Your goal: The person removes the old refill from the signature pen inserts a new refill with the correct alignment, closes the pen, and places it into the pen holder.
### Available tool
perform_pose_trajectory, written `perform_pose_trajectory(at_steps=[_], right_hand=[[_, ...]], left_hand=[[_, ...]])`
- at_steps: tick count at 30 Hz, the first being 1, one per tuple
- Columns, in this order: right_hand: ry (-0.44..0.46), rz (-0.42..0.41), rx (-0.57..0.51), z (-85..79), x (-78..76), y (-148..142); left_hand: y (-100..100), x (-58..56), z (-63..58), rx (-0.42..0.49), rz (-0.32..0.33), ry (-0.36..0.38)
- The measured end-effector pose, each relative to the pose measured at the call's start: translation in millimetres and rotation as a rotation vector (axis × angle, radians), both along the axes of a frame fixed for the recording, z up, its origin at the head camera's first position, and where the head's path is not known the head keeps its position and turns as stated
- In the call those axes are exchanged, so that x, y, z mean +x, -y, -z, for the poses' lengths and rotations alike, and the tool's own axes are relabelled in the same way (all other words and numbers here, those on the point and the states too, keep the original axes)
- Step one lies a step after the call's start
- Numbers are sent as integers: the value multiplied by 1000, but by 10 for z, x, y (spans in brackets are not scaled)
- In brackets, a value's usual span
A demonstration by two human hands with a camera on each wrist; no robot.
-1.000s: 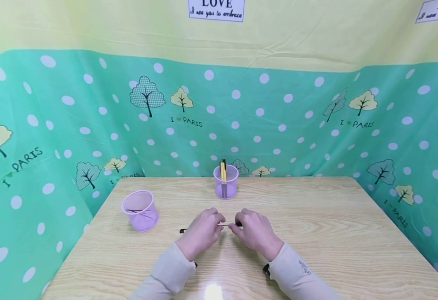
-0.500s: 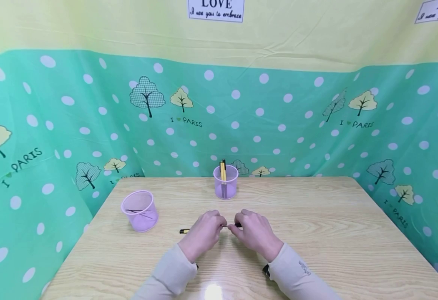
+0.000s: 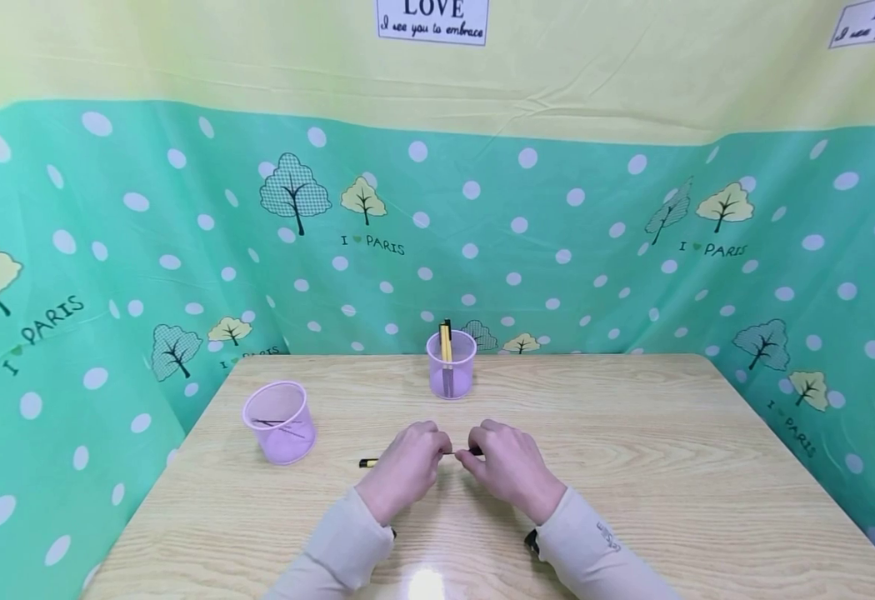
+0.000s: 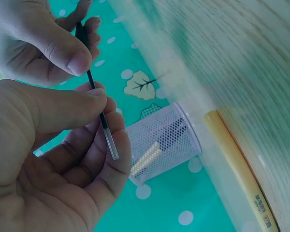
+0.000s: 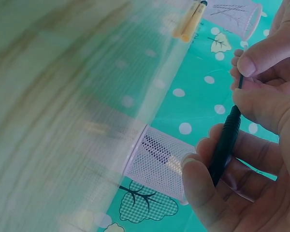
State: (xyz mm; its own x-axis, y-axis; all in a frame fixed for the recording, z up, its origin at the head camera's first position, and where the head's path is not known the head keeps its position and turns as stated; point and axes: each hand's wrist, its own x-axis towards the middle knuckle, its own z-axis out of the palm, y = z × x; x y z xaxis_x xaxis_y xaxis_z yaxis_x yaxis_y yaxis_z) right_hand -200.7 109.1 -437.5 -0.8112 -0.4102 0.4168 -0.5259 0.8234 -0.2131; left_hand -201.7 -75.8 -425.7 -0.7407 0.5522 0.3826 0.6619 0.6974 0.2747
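Note:
My left hand [image 3: 407, 467] pinches a thin pen refill [image 4: 109, 140] between thumb and fingers; its clear tail end sticks out past the fingertips in the left wrist view. Close by, my right hand [image 3: 516, 468] holds the black ribbed front section of a pen [image 5: 225, 147], and its thumb meets the refill where this comes out of that part. A yellow pen barrel [image 4: 239, 166] with a black end lies on the table beside the left hand, partly covered by it in the head view.
Toward the back stands a purple mesh pen cup [image 3: 462, 382] holding yellow-and-black pens. Another purple mesh cup [image 3: 297, 446], at the left, has several thin dark sticks in it. A patterned cloth [image 3: 557, 208] hangs behind the wooden table [image 3: 670, 450].
My left hand has slid slightly right toward the right hand, and a shorter stretch of refill shows between them. During the last half second both hands have hardly moved.

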Motion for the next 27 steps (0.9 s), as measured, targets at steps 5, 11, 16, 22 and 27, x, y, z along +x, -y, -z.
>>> perform_pose_trajectory(at_steps=[5, 11, 16, 22, 27], right_hand=[[2, -1, 2, -2, 0, 1], [-7, -8, 3, -2, -1, 2], [-10, -8, 2, -6, 3, 3], [-9, -10, -2, -5, 5, 2], [-7, -7, -8, -6, 7, 1]], left_hand=[[12, 1, -14, -10, -3, 13], [19, 6, -23, -23, 4, 19], [31, 3, -29, -29, 0, 10], [44, 1, -38, -30, -6, 17], [58, -1, -52, -37, -16, 32]])
